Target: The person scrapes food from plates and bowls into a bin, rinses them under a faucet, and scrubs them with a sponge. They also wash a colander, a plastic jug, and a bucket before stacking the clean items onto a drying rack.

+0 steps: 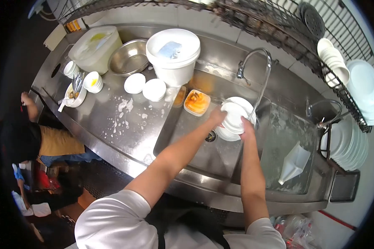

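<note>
A small white plate (233,118) is held between my two hands over the left sink basin. My left hand (217,117) grips its left edge with closed fingers, and my right hand (248,129) closes on its right edge. Under and behind it more white plates (227,135) are stacked in the basin, partly hidden by the held plate. The faucet (262,79) arches down beside these dishes; whether water runs is unclear. To the left of my left hand sits a square white container (197,103) with orange residue inside.
On the left counter stand a white bucket (173,58), a steel bowl (129,58), a plastic tub (96,47) and several white bowls (154,89). A white angular container (295,162) lies in the right basin (274,174). Overhead hangs a wire rack (278,33). Another person (50,137) stands left.
</note>
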A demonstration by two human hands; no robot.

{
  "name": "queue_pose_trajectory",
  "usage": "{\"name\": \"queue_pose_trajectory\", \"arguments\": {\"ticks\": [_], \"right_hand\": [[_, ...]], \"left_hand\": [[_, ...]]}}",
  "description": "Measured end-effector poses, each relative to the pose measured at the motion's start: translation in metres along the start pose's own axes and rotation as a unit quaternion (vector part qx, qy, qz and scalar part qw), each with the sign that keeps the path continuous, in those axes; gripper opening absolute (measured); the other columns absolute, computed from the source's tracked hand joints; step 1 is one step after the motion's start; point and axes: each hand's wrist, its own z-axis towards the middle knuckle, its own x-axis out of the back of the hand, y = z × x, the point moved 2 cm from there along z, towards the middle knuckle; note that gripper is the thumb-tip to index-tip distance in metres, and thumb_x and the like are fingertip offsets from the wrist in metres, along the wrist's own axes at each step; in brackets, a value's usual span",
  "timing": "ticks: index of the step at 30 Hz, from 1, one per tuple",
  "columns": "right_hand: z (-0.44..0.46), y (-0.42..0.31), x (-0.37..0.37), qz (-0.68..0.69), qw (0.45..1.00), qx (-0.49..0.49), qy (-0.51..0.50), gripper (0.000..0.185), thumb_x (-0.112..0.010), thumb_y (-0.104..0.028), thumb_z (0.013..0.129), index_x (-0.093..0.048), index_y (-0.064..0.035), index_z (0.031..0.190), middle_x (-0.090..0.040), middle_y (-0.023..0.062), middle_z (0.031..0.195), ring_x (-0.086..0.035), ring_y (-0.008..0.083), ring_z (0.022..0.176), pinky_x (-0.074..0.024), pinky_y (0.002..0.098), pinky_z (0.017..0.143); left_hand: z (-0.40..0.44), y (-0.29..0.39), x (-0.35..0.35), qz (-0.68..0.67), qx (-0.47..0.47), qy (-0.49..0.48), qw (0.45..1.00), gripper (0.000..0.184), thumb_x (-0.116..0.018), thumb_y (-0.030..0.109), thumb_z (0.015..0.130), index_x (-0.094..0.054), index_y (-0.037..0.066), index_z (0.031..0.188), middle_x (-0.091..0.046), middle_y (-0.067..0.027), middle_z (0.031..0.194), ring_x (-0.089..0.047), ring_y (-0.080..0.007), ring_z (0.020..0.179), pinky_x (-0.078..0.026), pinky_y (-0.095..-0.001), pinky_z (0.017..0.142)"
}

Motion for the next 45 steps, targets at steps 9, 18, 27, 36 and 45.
{"name": "queue_pose_trajectory", "arguments": {"ticks": [9, 18, 27, 36, 45], "right_hand": [[-0.051, -0.033, -0.072, -0.173, 0.968, 0.181, -0.003, 0.037, -0.056, -0.006, 0.086, -0.049, 0.0049, 0.121, -0.059, 0.0161, 0.111, -0.059, 0.0263, 0.098, -0.0469, 0.0376, 0.086], [-0.181, -0.133, -0.325, -0.279, 0.694, 0.643, 0.162, 0.026, -0.053, -0.016, 0.088, -0.057, 0.0017, 0.107, -0.064, 0.0228, 0.087, -0.063, 0.0331, 0.078, -0.0478, 0.0398, 0.073], [-0.086, -0.109, -0.44, -0.662, 0.498, 0.55, 0.106, 0.027, -0.046, -0.011, 0.084, -0.056, -0.0035, 0.108, -0.064, 0.0222, 0.092, -0.063, 0.0385, 0.085, -0.0507, 0.0453, 0.075], [-0.019, -0.087, -0.451, -0.781, 0.536, 0.316, 0.05, 0.03, -0.051, -0.014, 0.082, -0.062, -0.0008, 0.106, -0.061, 0.0187, 0.111, -0.061, 0.0309, 0.102, -0.0485, 0.0392, 0.086], [-0.02, -0.117, -0.428, -0.587, 0.568, 0.575, 0.039, 0.028, -0.056, -0.009, 0.076, -0.062, 0.003, 0.1, -0.067, 0.0186, 0.088, -0.067, 0.0265, 0.074, -0.0533, 0.0344, 0.07]], "left_hand": [[-0.023, -0.01, 0.058, -0.187, 0.052, -0.095, 0.976, 0.044, -0.05, 0.018, 0.088, -0.04, 0.005, 0.129, -0.055, -0.0157, 0.115, -0.061, -0.0242, 0.094, -0.056, -0.0395, 0.067], [-0.141, -0.012, 0.274, 0.389, -0.259, 0.227, 0.854, 0.03, -0.049, 0.014, 0.087, -0.053, 0.005, 0.115, -0.062, -0.0106, 0.105, -0.055, -0.0283, 0.102, -0.043, -0.0438, 0.084], [-0.192, -0.022, 0.32, 0.6, -0.256, 0.234, 0.722, 0.051, -0.047, 0.028, 0.089, -0.039, 0.002, 0.132, -0.026, -0.0188, 0.144, -0.023, -0.0339, 0.134, -0.02, -0.0502, 0.106], [-0.194, -0.015, 0.319, 0.603, -0.25, 0.22, 0.725, 0.051, -0.045, 0.027, 0.089, -0.038, 0.0, 0.132, -0.028, -0.0214, 0.142, -0.023, -0.0363, 0.133, -0.019, -0.0502, 0.107], [-0.195, -0.015, 0.316, 0.608, -0.248, 0.225, 0.72, 0.052, -0.048, 0.028, 0.086, -0.041, 0.001, 0.131, -0.031, -0.0191, 0.141, -0.026, -0.0352, 0.131, -0.021, -0.049, 0.106]]}}
